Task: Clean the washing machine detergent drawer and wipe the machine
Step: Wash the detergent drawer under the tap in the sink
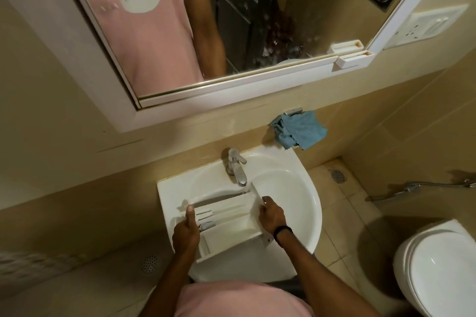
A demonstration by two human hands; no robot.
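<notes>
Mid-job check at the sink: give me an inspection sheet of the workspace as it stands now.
Surface: white sink, with the drawer held over its basin under the faucet; cannot tell whether water is running.
Job's things: detergent drawer, white, compartments facing up, angled across the basin; blue cloth crumpled on the ledge behind the sink, untouched.
Clutter: nothing seen.
Grippers: left hand grips the drawer's left side, thumb on top; right hand holds its right end, black wristband on that wrist.
Cables: nothing seen; a sprayer hose runs along the wall at right.
Surroundings: mirror above, toilet at right, floor drain beside the sink, socket plate on the wall.
</notes>
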